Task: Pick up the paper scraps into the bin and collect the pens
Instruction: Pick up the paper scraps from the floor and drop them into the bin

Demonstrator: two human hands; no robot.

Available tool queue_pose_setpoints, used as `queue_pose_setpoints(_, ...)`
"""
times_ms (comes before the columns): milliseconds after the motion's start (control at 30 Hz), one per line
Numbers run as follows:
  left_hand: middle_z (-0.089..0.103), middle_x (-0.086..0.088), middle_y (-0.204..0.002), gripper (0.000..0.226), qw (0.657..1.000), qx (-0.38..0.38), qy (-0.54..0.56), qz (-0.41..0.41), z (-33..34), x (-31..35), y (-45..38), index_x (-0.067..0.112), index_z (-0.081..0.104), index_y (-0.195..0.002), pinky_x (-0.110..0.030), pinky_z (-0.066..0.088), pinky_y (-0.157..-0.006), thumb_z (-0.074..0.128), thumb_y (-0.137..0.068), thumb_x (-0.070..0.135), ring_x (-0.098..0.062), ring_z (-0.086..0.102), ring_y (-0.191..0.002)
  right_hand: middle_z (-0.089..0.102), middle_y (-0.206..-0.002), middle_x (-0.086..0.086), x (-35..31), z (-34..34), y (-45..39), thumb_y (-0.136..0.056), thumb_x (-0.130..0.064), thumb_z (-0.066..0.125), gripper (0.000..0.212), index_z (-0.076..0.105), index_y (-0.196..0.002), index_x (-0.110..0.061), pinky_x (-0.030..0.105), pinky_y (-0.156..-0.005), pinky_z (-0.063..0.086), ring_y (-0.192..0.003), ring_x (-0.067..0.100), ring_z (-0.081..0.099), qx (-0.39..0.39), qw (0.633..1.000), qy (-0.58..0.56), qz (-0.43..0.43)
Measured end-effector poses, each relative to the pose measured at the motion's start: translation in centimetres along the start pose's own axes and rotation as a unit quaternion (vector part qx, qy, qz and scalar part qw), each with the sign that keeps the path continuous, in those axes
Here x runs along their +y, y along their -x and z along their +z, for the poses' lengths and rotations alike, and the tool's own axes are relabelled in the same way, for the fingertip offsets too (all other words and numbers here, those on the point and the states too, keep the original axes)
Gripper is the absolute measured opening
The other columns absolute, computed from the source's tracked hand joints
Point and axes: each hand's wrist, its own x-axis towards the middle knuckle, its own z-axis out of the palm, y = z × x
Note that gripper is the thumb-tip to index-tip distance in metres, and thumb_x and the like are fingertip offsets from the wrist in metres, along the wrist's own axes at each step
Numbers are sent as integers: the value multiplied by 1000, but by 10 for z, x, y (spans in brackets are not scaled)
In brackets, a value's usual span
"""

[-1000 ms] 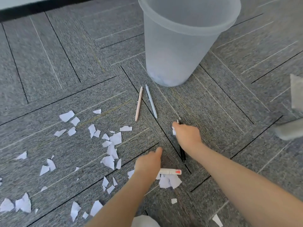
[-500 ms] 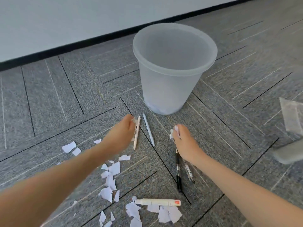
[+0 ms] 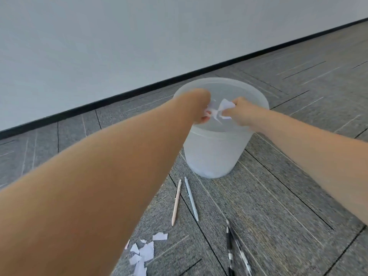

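Note:
A translucent white bin (image 3: pixel 213 154) stands on the carpet ahead. Both my hands hover over its mouth. My left hand (image 3: pixel 201 110) pinches white paper scraps (image 3: pixel 212 111), and my right hand (image 3: pixel 239 113) pinches more scraps (image 3: pixel 226 107); the two bunches nearly touch. On the floor before the bin lie a pink pen (image 3: pixel 176 202) and a pale blue pen (image 3: pixel 191 198), side by side. Nearer me lie a black pen (image 3: pixel 229 250) and a clear pen (image 3: pixel 240 251). More scraps (image 3: pixel 143 251) lie at bottom centre.
Grey carpet tiles (image 3: pixel 278 196) cover the floor. A white wall with a black skirting board (image 3: pixel 119 96) runs behind the bin. My left forearm hides much of the floor at left.
Both hands have risen from the floor with paper scraps and now meet over the bin's mouth. My view has tilted up towards the wall.

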Motion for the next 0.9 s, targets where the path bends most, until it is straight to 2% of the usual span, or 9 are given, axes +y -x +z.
queue_pose_setpoints(100,43,-9,-112,31,979,9,-202,41,-2,-4,-13,9,43,-124,-32,42,-86,46,-93,4,-24,50,-109,50,-102,8,-1,-3,-3,-86,-29,59,47,42,-126,-11,25,-60,36,-85,24,50,-25,1000,-2,13)
queue_pose_setpoints(167,44,-21,-124,37,963,40,-258,72,-2,-8,-15,-4,37,-133,-34,36,-99,32,-96,-3,-32,40,-128,48,-127,10,0,-3,-7,-87,-28,58,59,34,-138,-11,27,-76,38,-111,27,49,0,999,33,1)
queue_pose_setpoints(267,58,-10,-99,26,910,89,-367,173,-7,-20,-15,6,59,-97,-32,42,-93,34,-94,1,-28,54,-112,52,-129,6,4,-1,-9,-89,-15,50,39,49,-128,-16,28,-87,36,-118,25,48,48,997,50,-37)
queue_pose_setpoints(400,57,-2,-78,21,851,93,-459,240,-13,-40,-23,12,57,-73,-31,44,-69,44,-90,7,-29,60,-104,61,-109,1,6,18,3,-88,-14,46,25,64,-105,-19,25,-80,37,-103,18,55,109,987,40,-107)
queue_pose_setpoints(467,59,-3,-97,21,817,74,-524,230,-6,-46,-19,12,60,-92,-39,40,-87,40,-94,17,-28,53,-115,63,-109,4,5,32,10,-89,-14,48,23,64,-105,-15,26,-79,37,-98,16,54,109,985,37,-132)
queue_pose_setpoints(567,45,-1,-134,40,763,37,-620,181,3,-54,-20,26,48,-128,-64,8,-106,28,-95,15,-34,29,-133,60,-117,6,7,46,16,-89,-9,45,28,58,-113,-12,21,-78,34,-98,15,52,128,979,42,-152)
queue_pose_setpoints(667,52,2,-129,39,815,85,-526,226,-2,-58,-19,26,56,-120,-55,8,-112,35,-91,11,-24,38,-127,56,-122,7,11,47,28,-86,-3,42,33,57,-114,-11,13,-78,32,-105,13,51,187,969,7,-160)
queue_pose_setpoints(733,61,8,-111,33,865,130,-395,280,-11,-58,-6,26,65,-108,-42,24,-111,41,-90,13,-15,52,-109,55,-120,7,12,53,47,-82,-1,40,35,58,-109,-14,5,-80,32,-104,7,49,229,953,-55,-189)
queue_pose_setpoints(900,71,4,-90,19,864,165,-281,384,-67,-118,46,20,73,-94,-36,45,-90,56,-87,24,-15,63,-88,42,-99,-12,29,120,121,-79,4,43,28,56,-100,-10,6,-93,28,-100,-10,40,176,933,-91,-300)
